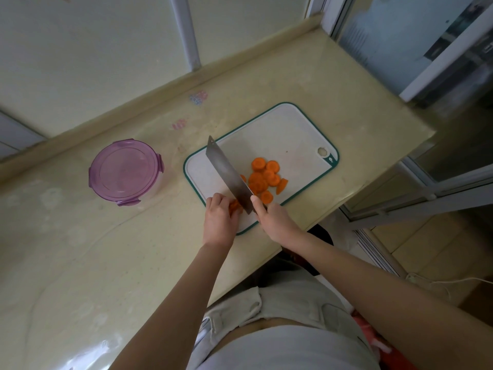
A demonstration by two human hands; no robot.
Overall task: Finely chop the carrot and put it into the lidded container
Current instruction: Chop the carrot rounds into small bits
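A glossy cream worktop [80, 249] is running along a pale panelled wall [80, 49], with a low raised lip [160, 94] of the same colour sitting where the two meet. Daylight is glinting off the worktop's near part. A white vertical strip [185, 33] is dividing the wall panels. At the far right a white-framed glass door [400, 36] is letting light in. Beige floor tiles [426, 249] are showing beyond the worktop's end, where a white cable [440, 283] is lying.

Head-worn wide view, steeply down, close over countertop [346, 108]
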